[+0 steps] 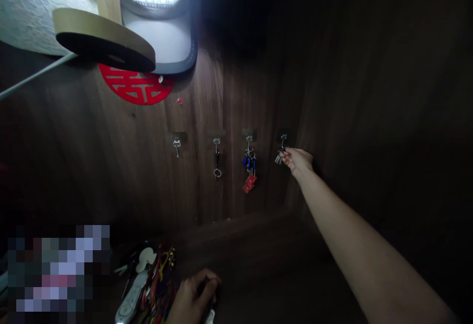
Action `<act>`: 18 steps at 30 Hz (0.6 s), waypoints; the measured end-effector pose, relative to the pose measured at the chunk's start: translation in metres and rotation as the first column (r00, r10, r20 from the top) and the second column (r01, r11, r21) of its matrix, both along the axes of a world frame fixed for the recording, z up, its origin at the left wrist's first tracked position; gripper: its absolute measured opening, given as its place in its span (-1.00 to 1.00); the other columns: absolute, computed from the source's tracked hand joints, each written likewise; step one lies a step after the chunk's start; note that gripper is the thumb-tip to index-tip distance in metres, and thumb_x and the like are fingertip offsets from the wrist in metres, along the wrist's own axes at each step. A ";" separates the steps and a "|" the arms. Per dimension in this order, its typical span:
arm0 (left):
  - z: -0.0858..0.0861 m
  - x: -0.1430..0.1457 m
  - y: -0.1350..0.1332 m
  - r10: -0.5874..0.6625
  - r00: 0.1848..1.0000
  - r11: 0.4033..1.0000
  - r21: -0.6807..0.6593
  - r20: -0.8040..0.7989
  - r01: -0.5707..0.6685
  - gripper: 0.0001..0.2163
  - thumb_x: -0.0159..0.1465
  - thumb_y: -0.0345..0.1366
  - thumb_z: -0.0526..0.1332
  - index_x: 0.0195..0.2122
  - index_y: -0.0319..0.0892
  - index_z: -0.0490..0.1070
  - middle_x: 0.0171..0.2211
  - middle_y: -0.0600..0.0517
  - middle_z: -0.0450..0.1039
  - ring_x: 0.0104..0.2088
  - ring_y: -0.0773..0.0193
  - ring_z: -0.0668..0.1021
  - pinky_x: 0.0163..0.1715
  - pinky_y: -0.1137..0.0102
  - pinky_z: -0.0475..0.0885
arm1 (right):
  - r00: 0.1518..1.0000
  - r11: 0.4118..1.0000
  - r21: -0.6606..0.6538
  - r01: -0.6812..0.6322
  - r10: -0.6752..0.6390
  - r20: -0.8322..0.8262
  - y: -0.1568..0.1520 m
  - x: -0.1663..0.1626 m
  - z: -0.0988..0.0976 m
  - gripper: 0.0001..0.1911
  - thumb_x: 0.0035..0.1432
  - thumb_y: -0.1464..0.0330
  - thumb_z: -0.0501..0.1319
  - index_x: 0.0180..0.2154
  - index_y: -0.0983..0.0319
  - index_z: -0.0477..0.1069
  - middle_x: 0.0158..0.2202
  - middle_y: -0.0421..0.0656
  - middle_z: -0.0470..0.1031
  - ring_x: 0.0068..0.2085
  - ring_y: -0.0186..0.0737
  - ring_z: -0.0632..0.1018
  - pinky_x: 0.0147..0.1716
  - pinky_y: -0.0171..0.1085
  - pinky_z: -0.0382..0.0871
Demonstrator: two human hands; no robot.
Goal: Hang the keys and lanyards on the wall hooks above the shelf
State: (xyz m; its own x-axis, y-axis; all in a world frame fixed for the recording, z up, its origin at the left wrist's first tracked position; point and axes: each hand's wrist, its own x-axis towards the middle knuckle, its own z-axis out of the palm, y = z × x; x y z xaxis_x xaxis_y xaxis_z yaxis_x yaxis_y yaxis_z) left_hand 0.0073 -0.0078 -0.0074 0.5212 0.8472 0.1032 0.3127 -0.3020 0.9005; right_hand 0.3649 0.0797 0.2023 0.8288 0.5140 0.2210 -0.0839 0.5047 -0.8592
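My right hand (298, 159) reaches to the rightmost wall hook (284, 138), its fingers pinched on a bunch of keys (278, 158). The keys are at the hook's lower end; whether their ring is still looped over it, I cannot tell. Low in the view, my left hand (195, 292) is curled in above the dark wooden surface, thumb against fingers. A small pale thing (210, 316) shows under it, too dim to name. Keys with blue tags and a red charm (250, 183) hang on the neighbouring hook (249, 138).
A key ring (217, 173) hangs from another hook (216, 141); the leftmost hook (177, 143) is bare. A lit lamp's round base (105, 38), a cap (166, 43) and a red paper cutout (136, 87) are above. Colourful cords (162, 275) and a grey remote-like device (132, 298) lie lower left.
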 end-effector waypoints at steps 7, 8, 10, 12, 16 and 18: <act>0.004 0.000 0.000 -0.015 1.000 1.000 -0.018 -0.013 0.015 -0.57 0.17 0.12 0.01 -0.41 -0.16 0.41 -0.59 0.11 0.35 -0.48 0.29 0.40 -0.40 0.49 0.27 | 1.000 1.000 -0.017 -0.005 0.005 0.028 -0.006 -0.004 -0.012 -0.84 -0.11 0.50 0.30 -0.53 0.26 0.31 -0.68 -0.30 0.39 -0.68 -0.42 0.46 -0.77 -0.53 0.28; 0.004 0.000 0.000 -0.016 1.000 1.000 -0.023 -0.012 0.016 -0.57 0.17 0.12 0.01 -0.42 -0.15 0.41 -0.59 0.11 0.35 -0.47 0.29 0.40 -0.39 0.49 0.27 | 0.999 1.000 -0.014 -0.004 0.004 0.037 -0.007 -0.006 -0.016 -0.84 -0.12 0.50 0.31 -0.52 0.26 0.32 -0.67 -0.31 0.40 -0.68 -0.43 0.46 -0.77 -0.54 0.27; 0.006 0.000 -0.001 -0.014 1.000 0.999 -0.029 -0.007 0.013 -0.59 0.17 0.11 0.02 -0.42 -0.15 0.40 -0.58 0.11 0.35 -0.47 0.29 0.40 -0.39 0.49 0.27 | 0.999 1.000 -0.004 -0.001 0.001 0.054 -0.010 -0.011 -0.027 -0.83 -0.16 0.50 0.31 -0.48 0.25 0.34 -0.64 -0.32 0.41 -0.66 -0.44 0.46 -0.76 -0.54 0.26; 0.007 -0.001 -0.001 -0.012 1.000 1.000 -0.029 -0.003 0.012 -0.61 0.18 0.08 0.02 -0.43 -0.15 0.40 -0.57 0.12 0.34 -0.47 0.30 0.40 -0.39 0.49 0.27 | 0.997 1.000 0.005 -0.004 0.003 0.071 -0.013 -0.019 -0.041 -0.80 -0.19 0.48 0.32 -0.44 0.23 0.34 -0.61 -0.34 0.42 -0.64 -0.46 0.47 -0.74 -0.54 0.27; 0.008 -0.001 -0.003 -0.017 1.000 1.000 -0.015 -0.013 0.017 -0.64 0.21 0.01 0.03 -0.42 -0.16 0.42 -0.58 0.12 0.34 -0.48 0.31 0.40 -0.39 0.49 0.28 | 0.993 0.999 -0.013 -0.052 0.053 0.105 -0.022 -0.039 -0.075 -0.75 -0.26 0.41 0.34 -0.43 0.21 0.35 -0.59 -0.34 0.42 -0.60 -0.42 0.48 -0.70 -0.50 0.29; 0.008 -0.001 -0.003 -0.010 1.000 1.000 -0.010 -0.019 0.010 -0.65 0.21 0.00 0.03 -0.43 -0.16 0.41 -0.58 0.12 0.35 -0.48 0.31 0.40 -0.39 0.49 0.28 | 0.988 0.995 -0.038 -0.092 0.096 0.119 -0.028 -0.051 -0.094 -0.73 -0.28 0.36 0.34 -0.42 0.22 0.37 -0.58 -0.32 0.43 -0.59 -0.40 0.49 -0.69 -0.48 0.29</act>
State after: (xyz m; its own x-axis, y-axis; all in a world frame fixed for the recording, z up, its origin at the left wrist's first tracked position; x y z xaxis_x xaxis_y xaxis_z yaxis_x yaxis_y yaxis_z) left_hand 0.0059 -0.0106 0.0003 0.5314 0.8429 0.0846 0.3273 -0.2964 0.8972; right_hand 0.3135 0.0520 0.1082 0.7445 0.5971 0.2988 -0.0245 0.4717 -0.8814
